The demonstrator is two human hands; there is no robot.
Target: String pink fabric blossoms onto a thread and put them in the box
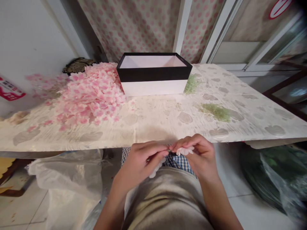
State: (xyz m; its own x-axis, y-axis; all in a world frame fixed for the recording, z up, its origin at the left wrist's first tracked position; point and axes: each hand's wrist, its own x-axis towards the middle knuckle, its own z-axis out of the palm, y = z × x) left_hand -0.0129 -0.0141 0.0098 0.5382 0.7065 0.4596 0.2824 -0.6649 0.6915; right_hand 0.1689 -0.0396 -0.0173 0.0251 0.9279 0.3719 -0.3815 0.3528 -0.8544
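Holding a pale flower [184, 150] in the right hand's [200, 156] fingertips, just off the bench's [153, 124] near edge. Pinching narrowly beside it with the left hand [141, 159], above white petals [157, 169]. Facing a box [153, 75] near the far edge, between pink blossoms [92, 95] and green sprigs [217, 111].

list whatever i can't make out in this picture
All in the head view:
- Pale flower: stem hidden by the right hand.
- Pale petals: partly covered by the left hand.
- Join between the fingertips: too small.
- Box: floor hidden by its front wall.
- Red-and-white sticker: cut off by the left edge, lettering blurred.
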